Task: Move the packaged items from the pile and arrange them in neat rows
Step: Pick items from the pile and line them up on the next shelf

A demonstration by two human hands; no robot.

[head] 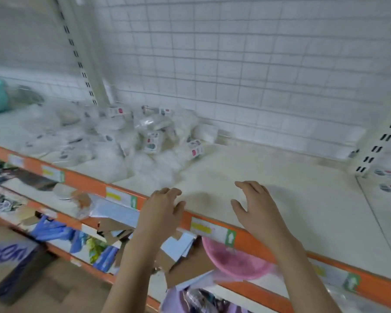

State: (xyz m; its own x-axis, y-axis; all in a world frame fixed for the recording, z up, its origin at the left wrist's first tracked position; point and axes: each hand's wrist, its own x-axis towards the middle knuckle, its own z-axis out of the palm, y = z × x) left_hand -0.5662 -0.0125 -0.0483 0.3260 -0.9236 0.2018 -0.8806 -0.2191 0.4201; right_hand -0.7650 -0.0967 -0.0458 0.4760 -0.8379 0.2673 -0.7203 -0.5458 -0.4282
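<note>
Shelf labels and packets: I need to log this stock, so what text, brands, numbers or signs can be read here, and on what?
Nothing reads as words.
Shelf-edge tags: white up-arrow on green; yellow print blurred.
Packaged items: red and teal marks, text too blurred.
Purple box: white lettering, blurred, unreadable.

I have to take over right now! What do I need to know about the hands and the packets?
Left hand: open, holding nothing, over the shelf's orange front edge.
Right hand: open, holding nothing, above the bare part of the shelf.
Pile of packaged items: heaped at the back left of the shelf, against the wire grid wall.
Done: no neat rows visible yet.
Left: take packets from the pile and line them up on the bare shelf.
</note>
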